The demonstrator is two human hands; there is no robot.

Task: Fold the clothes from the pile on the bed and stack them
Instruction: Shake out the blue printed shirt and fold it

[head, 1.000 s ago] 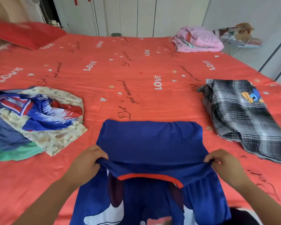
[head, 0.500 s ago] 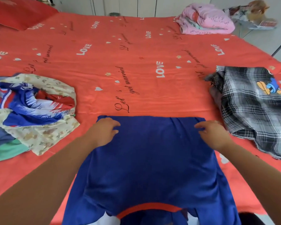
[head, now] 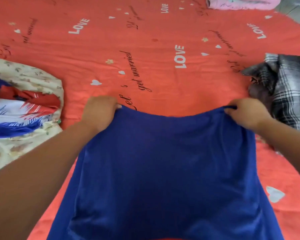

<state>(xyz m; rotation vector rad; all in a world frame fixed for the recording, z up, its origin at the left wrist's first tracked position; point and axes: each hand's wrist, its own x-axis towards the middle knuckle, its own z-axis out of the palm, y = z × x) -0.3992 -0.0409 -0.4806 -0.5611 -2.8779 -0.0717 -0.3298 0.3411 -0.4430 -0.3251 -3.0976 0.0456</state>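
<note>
Hands pressed flat a moment ago are now clenched, the left hand and right hand each pinching a far corner of the shirt. Its edge seems raised off the bed; a further fold is judged begun.

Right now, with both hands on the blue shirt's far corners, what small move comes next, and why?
Probably draw the left hand and right hand apart: each pinches a far corner of the blue shirt, and its edge sags between them.
</note>
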